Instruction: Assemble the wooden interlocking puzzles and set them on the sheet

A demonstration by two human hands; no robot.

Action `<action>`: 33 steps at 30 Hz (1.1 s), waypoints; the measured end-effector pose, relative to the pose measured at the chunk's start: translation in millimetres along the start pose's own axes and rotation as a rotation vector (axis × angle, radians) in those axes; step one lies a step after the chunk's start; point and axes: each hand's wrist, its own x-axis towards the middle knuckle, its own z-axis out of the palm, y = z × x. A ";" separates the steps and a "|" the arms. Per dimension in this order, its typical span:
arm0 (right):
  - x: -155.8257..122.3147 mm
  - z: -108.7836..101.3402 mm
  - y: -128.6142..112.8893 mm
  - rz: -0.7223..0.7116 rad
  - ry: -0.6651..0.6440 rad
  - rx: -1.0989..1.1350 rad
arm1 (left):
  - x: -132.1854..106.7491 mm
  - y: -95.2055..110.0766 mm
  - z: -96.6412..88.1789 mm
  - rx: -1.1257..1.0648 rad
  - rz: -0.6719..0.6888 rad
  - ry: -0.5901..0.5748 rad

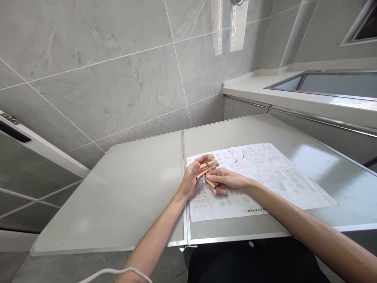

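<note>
A gray tiled wall [126,82] rises behind a pale table [132,192] near a white counter [246,85].

Printed sheet [262,169]: one
Hands [228,179]: two, over the sheet
Wooden pieces [211,183]: several, count unclear
Table panels [126,188]: two, one beneath the sheet
Cable [109,271]: one

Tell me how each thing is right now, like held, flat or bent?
Left hand: curled around wooden pieces
Right hand: closed on a wooden piece
Wooden pieces: held in both hands; too small to tell whether they are joined
Printed sheet: spread out, printing facing up
Folding table: opened out flat
White cable: bent in a curve
</note>
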 end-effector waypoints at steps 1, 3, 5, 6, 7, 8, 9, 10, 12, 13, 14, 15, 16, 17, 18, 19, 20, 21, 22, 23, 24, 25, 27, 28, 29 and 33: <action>0.0 0.1 -0.2 -0.002 -0.002 -0.005 | 0.0 0.2 -0.2 -0.001 -0.003 -0.005; 0.1 0.4 -0.6 -0.006 -0.008 -0.021 | 0.0 0.6 -0.4 -0.002 -0.009 -0.015; -0.1 0.8 -0.9 -0.010 -0.015 -0.041 | 0.0 1.0 -0.6 -0.003 -0.014 -0.018; -0.2 1.0 -1.1 -0.011 -0.016 -0.048 | -0.1 1.0 -0.7 -0.005 -0.016 -0.018; -0.3 1.0 -1.2 -0.011 -0.019 -0.056 | -0.1 1.0 -0.8 -0.007 -0.017 -0.016; -0.4 1.0 -1.3 -0.009 -0.022 -0.064 | -0.1 0.9 -0.9 -0.008 -0.018 -0.016; -0.5 0.9 -1.5 -0.007 -0.024 -0.071 | -0.1 0.8 -1.2 -0.008 -0.019 -0.017; -0.6 0.8 -1.7 -0.007 -0.027 -0.075 | -0.1 0.5 -1.5 -0.007 -0.020 -0.021; -0.6 0.5 -2.1 -0.010 -0.036 -0.084 | -0.1 0.0 -2.2 -0.003 -0.020 -0.030; -0.6 0.4 -2.2 -0.013 -0.034 -0.082 | -0.1 -0.1 -2.6 0.001 -0.019 -0.033; -0.4 0.3 -2.1 -0.016 -0.028 -0.078 | -0.1 -0.2 -2.8 0.004 -0.018 -0.034; -0.2 0.3 -1.9 -0.016 -0.022 -0.075 | -0.2 -0.2 -2.9 0.007 -0.017 -0.033; 0.0 0.3 -1.5 -0.016 -0.015 -0.071 | -0.3 -0.2 -2.9 0.008 -0.017 -0.030; 0.3 0.3 -1.0 -0.015 -0.009 -0.067 | -0.4 -0.1 -2.7 0.008 -0.018 -0.027; 0.6 0.3 -0.4 -0.013 -0.004 -0.060 | -0.5 0.0 -2.5 0.006 -0.019 -0.024; 0.8 0.4 0.0 -0.011 -0.001 -0.051 | -0.5 0.0 -2.1 0.005 -0.018 -0.021; 0.9 0.3 0.4 -0.007 0.000 -0.037 | -0.4 0.0 -1.8 0.004 -0.017 -0.019; 0.8 0.3 0.5 0.001 0.002 -0.018 | -0.2 -0.2 -1.5 0.003 -0.016 -0.013; 0.6 0.1 0.3 0.013 0.005 0.006 | 0.2 -0.3 -1.4 -0.002 -0.015 -0.001; 0.1 -0.2 -0.1 0.029 0.006 0.035 | 0.7 -0.5 -1.5 -0.011 -0.015 0.016; -0.4 -0.6 -0.8 0.047 0.006 0.067 | 1.3 -0.7 -1.9 -0.023 -0.015 0.036; -1.1 -1.1 -1.5 0.067 0.002 0.098 | 2.0 -0.8 -2.5 -0.036 -0.016 0.055; -2.4 -2.2 -2.8 0.101 -0.014 0.146 | 3.3 -0.6 -4.1 -0.055 -0.010 0.083; -2.9 -2.8 -3.2 0.113 -0.022 0.156 | 3.7 -0.4 -4.8 -0.058 -0.004 0.091; -3.2 -3.3 -3.2 0.120 -0.028 0.158 | 4.0 -0.2 -5.5 -0.057 0.002 0.096; -2.7 -3.8 -1.3 0.106 -0.017 0.129 | 3.2 0.3 -5.9 -0.035 0.013 0.092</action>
